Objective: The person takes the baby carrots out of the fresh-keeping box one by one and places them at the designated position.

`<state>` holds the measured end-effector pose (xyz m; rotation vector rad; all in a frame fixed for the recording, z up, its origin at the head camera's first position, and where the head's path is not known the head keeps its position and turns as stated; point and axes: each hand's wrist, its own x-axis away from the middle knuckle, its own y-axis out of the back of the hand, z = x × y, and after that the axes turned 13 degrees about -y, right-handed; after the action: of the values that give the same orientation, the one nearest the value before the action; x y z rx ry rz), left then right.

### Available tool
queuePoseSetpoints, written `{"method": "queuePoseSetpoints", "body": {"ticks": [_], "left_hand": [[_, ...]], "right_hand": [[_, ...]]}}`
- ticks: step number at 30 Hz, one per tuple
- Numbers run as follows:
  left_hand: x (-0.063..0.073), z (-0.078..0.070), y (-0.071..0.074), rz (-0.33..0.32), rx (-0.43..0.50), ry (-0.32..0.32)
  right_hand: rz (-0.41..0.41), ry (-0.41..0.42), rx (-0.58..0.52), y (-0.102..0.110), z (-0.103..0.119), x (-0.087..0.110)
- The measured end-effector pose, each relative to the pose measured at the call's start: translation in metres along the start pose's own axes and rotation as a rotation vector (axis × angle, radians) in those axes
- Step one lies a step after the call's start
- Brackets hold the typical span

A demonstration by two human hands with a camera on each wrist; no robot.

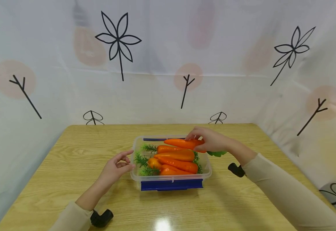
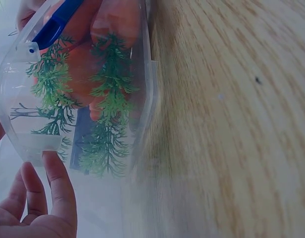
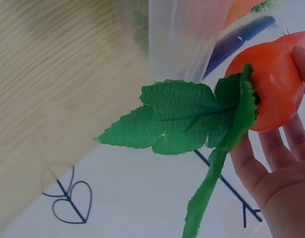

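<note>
Orange carrot [image 1: 175,142] gripped from above by right fingers [image 3: 247,159] — left fingers [image 2: 61,191] relaxed, slightly bent, at the box [image 1: 156,177].

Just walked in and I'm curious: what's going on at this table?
A person's right hand holds a carrot with broad green leaves at the back of an open clear box. The left hand is at the box's left end, fingers apart; whether it touches is hard to tell. More carrots and feathery greens lie inside.
</note>
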<state>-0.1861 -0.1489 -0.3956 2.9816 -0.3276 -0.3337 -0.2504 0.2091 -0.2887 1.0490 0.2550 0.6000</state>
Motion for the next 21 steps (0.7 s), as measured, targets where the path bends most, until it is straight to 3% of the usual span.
{"method": "queuePoseSetpoints", "body": {"ticks": [21], "left_hand": [[0.001,-0.003,-0.002,-0.006,-0.013,-0.003]], "right_hand": [[-0.087,-0.034,-0.020,-0.001,-0.030,0.024]]}}
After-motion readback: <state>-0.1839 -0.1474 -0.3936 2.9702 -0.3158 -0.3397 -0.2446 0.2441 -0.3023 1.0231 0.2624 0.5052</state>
